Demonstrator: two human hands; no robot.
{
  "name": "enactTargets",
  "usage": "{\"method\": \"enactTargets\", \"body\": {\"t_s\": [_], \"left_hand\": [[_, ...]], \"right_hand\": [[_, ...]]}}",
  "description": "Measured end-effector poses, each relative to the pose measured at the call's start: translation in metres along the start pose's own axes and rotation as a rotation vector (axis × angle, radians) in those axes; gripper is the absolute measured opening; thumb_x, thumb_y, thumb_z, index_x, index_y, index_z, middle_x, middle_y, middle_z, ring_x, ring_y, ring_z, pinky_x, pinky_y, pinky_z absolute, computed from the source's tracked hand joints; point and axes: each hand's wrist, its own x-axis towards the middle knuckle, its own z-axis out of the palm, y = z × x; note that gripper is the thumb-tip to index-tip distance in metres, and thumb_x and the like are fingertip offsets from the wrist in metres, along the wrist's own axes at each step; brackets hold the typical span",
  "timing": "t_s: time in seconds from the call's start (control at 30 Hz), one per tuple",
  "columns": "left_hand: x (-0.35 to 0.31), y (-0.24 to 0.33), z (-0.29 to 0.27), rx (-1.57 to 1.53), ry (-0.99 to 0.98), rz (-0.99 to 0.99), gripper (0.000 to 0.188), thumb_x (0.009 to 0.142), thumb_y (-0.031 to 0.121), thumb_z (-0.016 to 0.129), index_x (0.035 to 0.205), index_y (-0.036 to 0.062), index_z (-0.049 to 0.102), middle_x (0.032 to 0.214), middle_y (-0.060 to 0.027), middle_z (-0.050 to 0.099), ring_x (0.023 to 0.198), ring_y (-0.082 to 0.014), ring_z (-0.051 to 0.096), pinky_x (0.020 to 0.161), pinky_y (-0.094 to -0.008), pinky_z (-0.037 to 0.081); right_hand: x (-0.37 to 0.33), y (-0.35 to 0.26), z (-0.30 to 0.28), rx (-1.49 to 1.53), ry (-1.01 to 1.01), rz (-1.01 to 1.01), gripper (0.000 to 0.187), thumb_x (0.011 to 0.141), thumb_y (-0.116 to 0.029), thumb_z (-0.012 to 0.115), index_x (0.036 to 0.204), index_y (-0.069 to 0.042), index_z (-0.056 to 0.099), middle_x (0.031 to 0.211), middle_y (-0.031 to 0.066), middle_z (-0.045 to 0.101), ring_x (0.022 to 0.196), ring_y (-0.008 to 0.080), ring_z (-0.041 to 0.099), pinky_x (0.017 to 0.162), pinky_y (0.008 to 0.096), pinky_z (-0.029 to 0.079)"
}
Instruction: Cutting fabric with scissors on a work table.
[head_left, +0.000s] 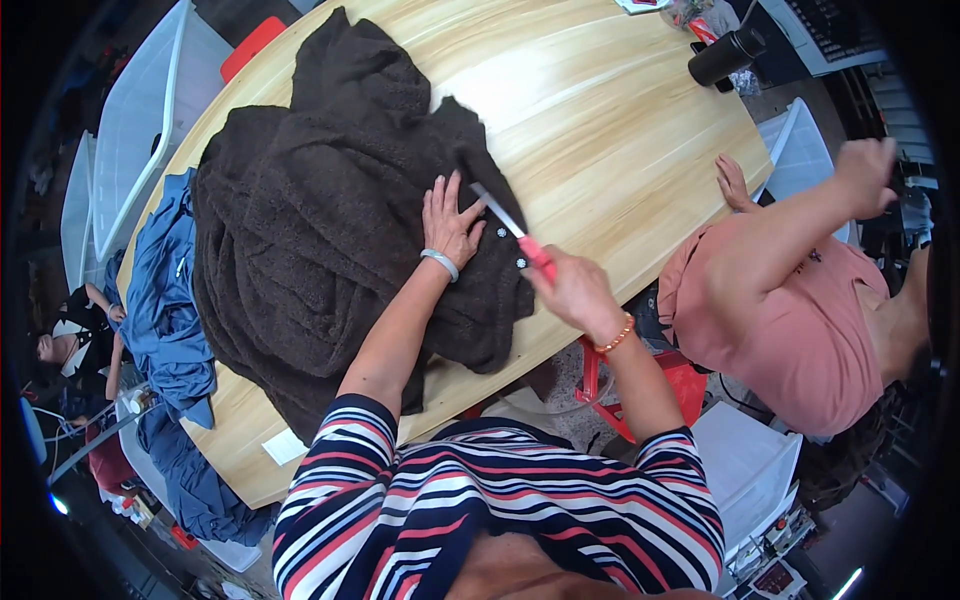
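Head view: I see my left hand (450,222) spread flat on the brown fleece garment (330,230), which lies across the wooden table (600,130). My right hand (577,292) is closed around a pink-handled tool (512,230), possibly a seam ripper, its tip near the garment's buttons (501,232).

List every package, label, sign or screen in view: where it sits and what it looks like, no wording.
White paper slip: near edge of the wooden table, small, rectangular, blank-looking.
Flat packet: far table edge, white with red, mostly cut off.
Small display: floor, lower right, dark with reddish glow.
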Motion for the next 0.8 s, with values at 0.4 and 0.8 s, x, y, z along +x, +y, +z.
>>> {"method": "enactTargets", "body": {"t_s": [0.4,0.8], "left_hand": [[-0.013,-0.011,0.003,-0.367,0.171,-0.110,0.030,0.074,0.007,0.074,0.103,0.0152,0.073,0.136,-0.0168,0.045,0.132,-0.0393,0.040,0.108,-0.0432,0.037],[-0.019,-0.020,0.011,-0.384,0.179,-0.114,0.027,0.069,-0.001,0.066,0.096,0.0011,0.061,0.119,-0.0232,0.048,0.124,-0.0435,0.045,0.103,-0.0429,0.040]], "right_hand": [[0.043,0.069,0.008,-0.054,0.030,0.269,0.035,0.087,-0.036,0.058,0.098,-0.004,0.065,0.090,0.0240,0.067,0.088,0.0413,0.064,0.078,0.0501,0.051],[0.026,0.012,0.010,-0.111,-0.219,-0.059,0.035,0.088,-0.038,0.059,0.095,-0.004,0.066,0.086,0.0242,0.066,0.088,0.0414,0.064,0.080,0.0488,0.050]]}}
